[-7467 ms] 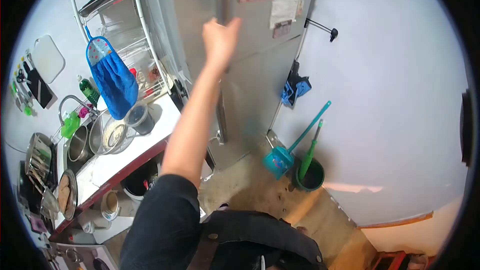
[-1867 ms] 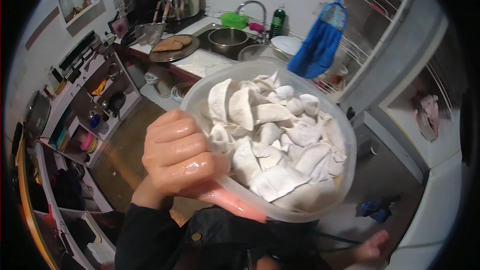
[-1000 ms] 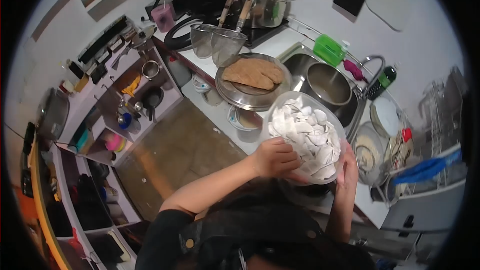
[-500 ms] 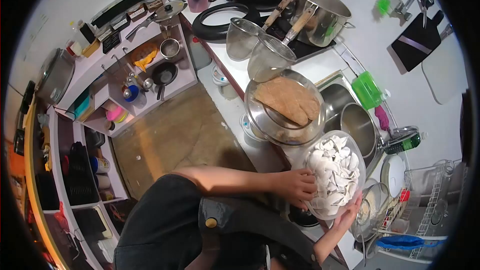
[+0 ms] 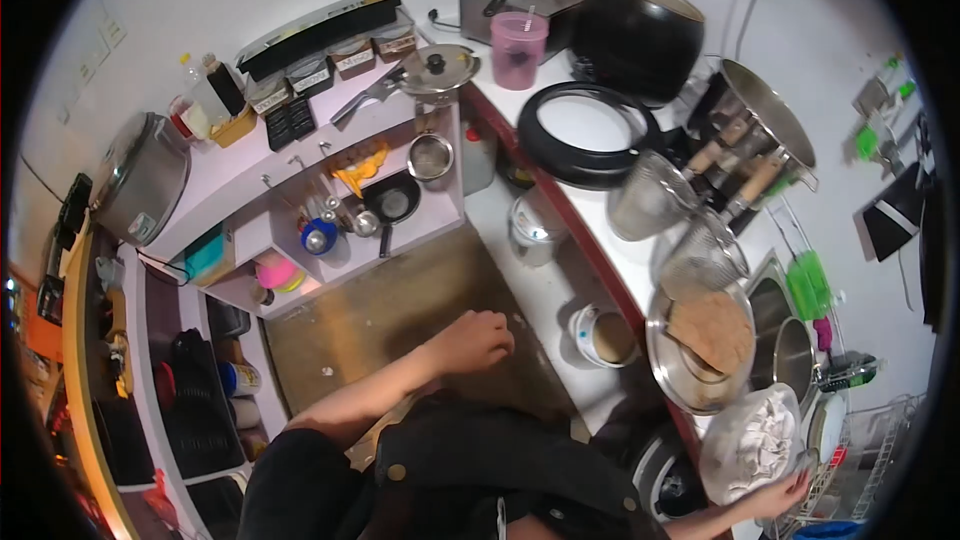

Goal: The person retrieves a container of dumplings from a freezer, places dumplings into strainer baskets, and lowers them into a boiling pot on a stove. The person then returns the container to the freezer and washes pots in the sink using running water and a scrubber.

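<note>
My left hand point(image 5: 474, 342) is off the tub, above the brown floor, with its fingers curled and nothing visible in them. At the lower right, my right hand point(image 5: 783, 496) grips the lower edge of the translucent tub of white dumplings point(image 5: 766, 445). The tub is at the counter's edge, just below a round metal lid point(image 5: 672, 361) with a brown folded cloth point(image 5: 712, 330) on it. Two mesh strainers point(image 5: 655, 195) with wooden handles lie above that lid.
A steel pot point(image 5: 770, 110), a black pot point(image 5: 640, 35), a black ring point(image 5: 545, 150) and a pink cup point(image 5: 519, 48) stand along the counter point(image 5: 500, 105). The sink point(image 5: 768, 290) is at right. Shelves point(image 5: 225, 240) with pans and ladles line the left. White buckets point(image 5: 603, 333) sit below the counter.
The view has turned left. My left hand has let go of the tub and moved left over the floor. The tub, with my right hand on it, now shows farther to the lower right.
</note>
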`<state>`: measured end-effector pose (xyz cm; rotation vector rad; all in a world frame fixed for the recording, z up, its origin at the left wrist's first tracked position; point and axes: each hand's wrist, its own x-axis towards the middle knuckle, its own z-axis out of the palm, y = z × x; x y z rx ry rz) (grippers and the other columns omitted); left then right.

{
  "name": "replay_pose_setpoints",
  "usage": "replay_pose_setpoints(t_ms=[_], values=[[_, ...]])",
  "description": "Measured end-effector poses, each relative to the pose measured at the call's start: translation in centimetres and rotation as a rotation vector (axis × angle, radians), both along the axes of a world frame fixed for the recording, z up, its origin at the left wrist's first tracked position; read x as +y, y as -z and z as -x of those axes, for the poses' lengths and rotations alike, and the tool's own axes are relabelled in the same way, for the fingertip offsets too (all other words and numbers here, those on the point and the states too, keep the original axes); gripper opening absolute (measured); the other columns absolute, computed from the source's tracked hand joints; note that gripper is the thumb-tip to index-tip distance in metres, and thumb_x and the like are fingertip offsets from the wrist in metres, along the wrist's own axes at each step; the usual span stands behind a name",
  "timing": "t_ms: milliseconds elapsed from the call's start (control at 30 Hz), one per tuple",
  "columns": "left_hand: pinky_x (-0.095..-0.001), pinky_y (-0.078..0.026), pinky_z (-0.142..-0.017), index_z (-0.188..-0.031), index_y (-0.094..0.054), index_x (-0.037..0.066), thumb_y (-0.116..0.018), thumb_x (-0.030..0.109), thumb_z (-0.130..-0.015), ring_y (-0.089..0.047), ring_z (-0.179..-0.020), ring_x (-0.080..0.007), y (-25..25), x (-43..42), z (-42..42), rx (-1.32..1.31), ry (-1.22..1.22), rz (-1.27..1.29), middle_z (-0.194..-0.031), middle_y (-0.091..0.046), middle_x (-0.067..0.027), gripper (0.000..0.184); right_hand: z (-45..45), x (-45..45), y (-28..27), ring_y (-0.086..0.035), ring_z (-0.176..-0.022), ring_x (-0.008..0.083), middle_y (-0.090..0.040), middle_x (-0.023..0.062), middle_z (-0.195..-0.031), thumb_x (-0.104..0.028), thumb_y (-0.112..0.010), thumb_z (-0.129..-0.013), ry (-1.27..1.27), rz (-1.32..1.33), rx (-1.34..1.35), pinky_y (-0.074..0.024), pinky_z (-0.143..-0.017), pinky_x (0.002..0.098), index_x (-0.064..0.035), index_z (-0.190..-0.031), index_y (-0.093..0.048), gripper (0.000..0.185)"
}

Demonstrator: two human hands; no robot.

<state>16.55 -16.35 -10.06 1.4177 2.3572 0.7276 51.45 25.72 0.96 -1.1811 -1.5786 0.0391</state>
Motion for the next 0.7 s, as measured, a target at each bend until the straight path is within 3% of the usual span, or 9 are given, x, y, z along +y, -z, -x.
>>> replay_pose_setpoints(t_ms=[100, 200, 267, 333, 500, 600, 700], values=[[-0.0394, -0.044, -0.086, -0.101, -0.063, 0.009, -0.061, 0.013, -0.080, -0.054, -0.100, -0.0282, -0.4, -6.1, 5.6, -0.152, -0.120, -0.048, -0.098, -0.059, -0.0091, 0.022, 11.0, -4.7, 0.8, -0.054, -0.111, 0.0270, -0.058, 0.0154, -0.119, -0.005, -0.048, -0.087, -0.276, -0.026, 0.032, -0.0406, -0.096, 0.0355, 0.0021, -0.117, -0.058, 0.032], [-0.0403, -0.042, -0.094, -0.110, -0.060, 0.005, -0.059, 0.014, -0.082, -0.052, -0.108, -0.0315, 0.2, -9.5, 13.1, -0.014, -0.254, -0.175, -0.110, -0.058, -0.0140, 0.030, 20.3, -10.5, -0.8, -0.052, -0.110, 0.0235, -0.058, 0.0134, -0.115, -0.003, -0.049, -0.087, -0.448, -0.041, -0.163, -0.0366, -0.098, 0.0350, 0.0028, -0.116, -0.057, 0.031], [-0.0410, -0.035, -0.103, -0.127, -0.049, 0.003, -0.059, 0.017, -0.083, -0.044, -0.122, -0.0331, 0.5, -10.4, 19.2, 0.099, -0.367, -0.234, -0.128, -0.049, -0.0176, 0.047, 25.2, -12.0, -0.4, -0.052, -0.110, 0.0226, -0.058, 0.0130, -0.115, -0.004, -0.047, -0.087, -0.658, 0.021, 0.065, -0.0354, -0.100, 0.0341, 0.0040, -0.115, -0.056, 0.030], [-0.0449, -0.034, -0.103, -0.129, -0.040, -0.006, -0.062, 0.021, -0.081, -0.042, -0.124, -0.0374, 0.9, -10.4, 26.4, 0.434, -0.393, -0.205, -0.129, -0.047, -0.0235, 0.059, 30.1, -14.2, -0.6, -0.052, -0.111, 0.0220, -0.057, 0.0128, -0.116, -0.004, -0.046, -0.087, -0.715, 0.053, 0.076, -0.0348, -0.100, 0.0339, 0.0047, -0.115, -0.056, 0.030], [-0.0519, -0.017, -0.110, -0.138, -0.028, -0.005, -0.052, 0.041, -0.088, -0.022, -0.138, -0.0322, 0.9, -8.4, 45.0, 0.639, -0.617, -0.098, -0.146, -0.028, -0.0203, 0.072, 42.9, -19.3, -0.2, -0.051, -0.111, 0.0232, -0.056, 0.0145, -0.117, 0.001, -0.043, -0.084, -0.882, 0.169, 0.209, -0.0355, -0.100, 0.0350, 0.0044, -0.111, -0.057, 0.031], [-0.0517, -0.015, -0.111, -0.138, -0.028, -0.006, -0.044, 0.049, -0.091, -0.023, -0.137, -0.0319, 2.6, -7.0, 55.7, 0.629, -0.693, 0.035, -0.145, -0.029, -0.0207, 0.074, 50.4, -21.8, 0.1, -0.052, -0.112, 0.0249, -0.057, 0.0156, -0.115, 0.003, -0.044, -0.079, -0.919, 0.145, 0.154, -0.0360, -0.099, 0.0354, 0.0050, -0.104, -0.061, 0.030], [-0.0506, -0.009, -0.112, -0.136, -0.033, -0.007, -0.041, 0.049, -0.091, -0.028, -0.135, -0.0311, 5.2, -6.6, 59.0, 0.603, -0.674, 0.125, -0.141, -0.035, -0.0201, 0.073, 57.0, -24.0, -1.5, -0.052, -0.110, 0.0244, -0.056, 0.0157, -0.115, 0.004, -0.045, -0.076, -0.939, 0.239, 0.083, -0.0364, -0.098, 0.0352, 0.0045, -0.100, -0.061, 0.029]])
